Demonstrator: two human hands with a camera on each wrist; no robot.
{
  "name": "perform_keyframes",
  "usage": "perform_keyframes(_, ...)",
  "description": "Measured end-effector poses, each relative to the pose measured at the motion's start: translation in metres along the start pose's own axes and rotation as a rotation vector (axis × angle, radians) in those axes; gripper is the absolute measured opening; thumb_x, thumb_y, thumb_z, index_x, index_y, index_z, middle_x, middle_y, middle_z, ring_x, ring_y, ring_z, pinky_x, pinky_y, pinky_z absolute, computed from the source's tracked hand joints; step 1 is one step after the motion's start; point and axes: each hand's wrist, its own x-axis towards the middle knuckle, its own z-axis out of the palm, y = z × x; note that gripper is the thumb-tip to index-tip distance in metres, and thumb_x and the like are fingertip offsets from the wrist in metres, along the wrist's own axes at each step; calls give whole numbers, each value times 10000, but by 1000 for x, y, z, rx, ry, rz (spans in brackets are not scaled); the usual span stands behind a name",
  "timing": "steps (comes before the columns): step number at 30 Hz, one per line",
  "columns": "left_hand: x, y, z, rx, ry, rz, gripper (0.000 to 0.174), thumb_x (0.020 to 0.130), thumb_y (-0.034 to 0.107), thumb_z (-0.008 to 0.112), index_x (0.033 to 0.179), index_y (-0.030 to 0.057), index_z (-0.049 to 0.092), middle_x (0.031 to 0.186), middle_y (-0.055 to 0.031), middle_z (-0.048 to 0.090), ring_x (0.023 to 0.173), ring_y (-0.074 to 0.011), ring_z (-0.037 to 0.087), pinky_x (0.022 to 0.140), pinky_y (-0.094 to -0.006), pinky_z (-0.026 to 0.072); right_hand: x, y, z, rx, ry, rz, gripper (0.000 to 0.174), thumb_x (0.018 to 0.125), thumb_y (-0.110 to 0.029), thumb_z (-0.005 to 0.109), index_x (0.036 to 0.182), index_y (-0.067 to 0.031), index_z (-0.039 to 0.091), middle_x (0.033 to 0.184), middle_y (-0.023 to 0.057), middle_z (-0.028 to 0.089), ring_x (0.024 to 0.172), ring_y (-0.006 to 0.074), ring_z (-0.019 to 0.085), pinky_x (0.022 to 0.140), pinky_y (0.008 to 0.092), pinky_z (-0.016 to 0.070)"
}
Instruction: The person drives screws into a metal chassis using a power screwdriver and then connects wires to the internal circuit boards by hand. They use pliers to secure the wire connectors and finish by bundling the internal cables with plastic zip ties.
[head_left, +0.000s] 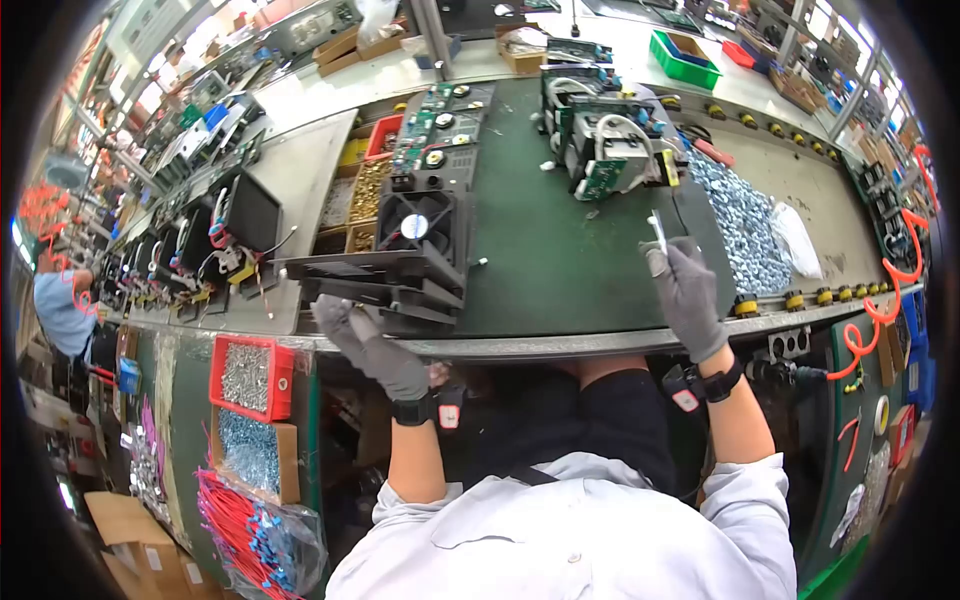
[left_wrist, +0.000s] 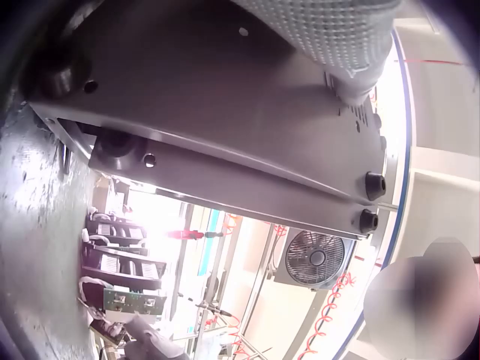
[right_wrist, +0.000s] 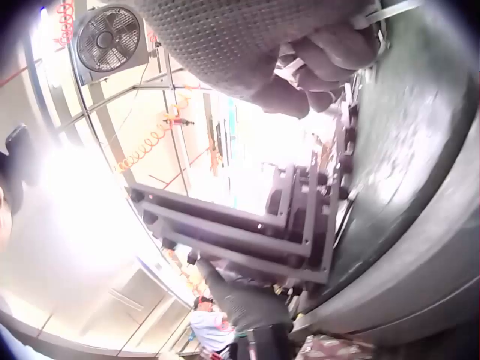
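Observation:
Both hands wear grey knit gloves. My left hand (head_left: 372,352) is at the near left corner of a stack of dark metal chassis panels (head_left: 350,272), its fingers extended against them. In the left wrist view, gloved fingers (left_wrist: 330,37) touch the broad panel face (left_wrist: 195,97), which carries round black feet. A black cooling fan (head_left: 415,226) sits behind the panels. My right hand (head_left: 688,300) is raised over the green work mat (head_left: 560,285), pinching a thin white strip (head_left: 656,230). The right wrist view shows this strip (right_wrist: 394,10) sticking out past curled fingers.
Units with circuit boards and white hoses (head_left: 610,150) stand at the mat's far side. Right of it lies a heap of small bluish metal parts (head_left: 735,215). A bin of brass parts (head_left: 370,190) is beside the fan. A metal edge (head_left: 540,346) runs along the front.

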Motion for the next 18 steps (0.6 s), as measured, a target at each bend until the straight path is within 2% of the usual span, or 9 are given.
perform_keyframes(4, -16, 23, -8, 247, 31, 209, 450, 904, 30, 438, 1348, -45, 446, 1295, -116, 489, 1154, -214, 491, 1008, -337, 386, 2, 16, -49, -402, 0, -105, 218, 929, -210, 646, 1047, -37, 706, 813, 126, 647, 660, 243, 636, 615, 321, 492)
perform_keyframes(6, -40, 34, -15, 406, 25, 347, 503, 833, -11, 451, 1334, -60, 448, 1275, -126, 496, 1121, -242, 506, 996, -356, 397, -6, 27, -55, -176, 19, 24, 199, 925, -187, 646, 1046, -42, 708, 808, 121, 668, 666, 230, 656, 613, 312, 497)
perform_keyframes(7, -42, 26, -33, 478, -170, 629, 481, 814, -4, 467, 1291, -60, 485, 1227, -119, 539, 1050, -234, 548, 931, -366, 444, -9, 30, -56, 64, 36, 134, 182, 921, -164, 647, 1045, -46, 710, 803, 116, 689, 671, 216, 676, 611, 303, 502)
perform_keyframes(9, -68, 16, -44, 507, -446, 571, 405, 810, 28, 519, 1207, -43, 557, 1144, -132, 596, 987, -248, 590, 884, -380, 473, -13, 21, -54, 192, 15, 225, 171, 910, -106, 651, 1055, -34, 705, 817, 129, 717, 750, 194, 712, 648, 282, 522)
perform_keyframes(11, -85, 48, 1, 503, -895, 581, 381, 885, 159, 541, 1212, -38, 544, 1114, -129, 606, 889, -219, 579, 853, -389, 466, -17, 24, -45, 295, 72, 79, 185, 885, -32, 653, 1062, -4, 698, 871, 127, 733, 805, 187, 723, 693, 272, 537)
perform_keyframes(13, -106, 49, 36, 365, -1078, 436, 337, 868, 89, 567, 1182, -33, 587, 1103, -118, 623, 911, -198, 603, 853, -350, 484, -21, 34, -44, 345, -6, -29, 332, 863, 67, 597, 1192, 32, 629, 1033, 171, 719, 971, 239, 714, 812, 290, 539)
perform_keyframes(16, -129, 48, 76, 184, -1213, 4, 371, 898, 43, 535, 1258, -32, 579, 1094, -112, 641, 959, -145, 615, 857, -278, 495, -23, 37, -44, 473, -135, 0, 634, 873, 146, 388, 1486, 22, 289, 1453, 213, 459, 1353, 309, 461, 1099, 379, 387)
perform_keyframes(17, -134, 49, 90, 183, -1222, 3, 371, 898, 43, 535, 1258, -32, 579, 1094, -112, 641, 959, -145, 615, 857, -278, 495, -24, 38, -45, 471, -129, 7, 634, 873, 146, 388, 1486, 22, 289, 1453, 213, 459, 1353, 309, 461, 1099, 379, 387)
perform_keyframes(18, -139, 50, 103, 135, -1262, -286, 371, 925, 74, 523, 1278, -30, 568, 1098, -102, 641, 954, -143, 614, 833, -266, 499, -25, 38, -46, 448, -104, -34, 646, 859, 156, 382, 1485, 28, 290, 1449, 217, 463, 1354, 314, 461, 1099, 375, 385)
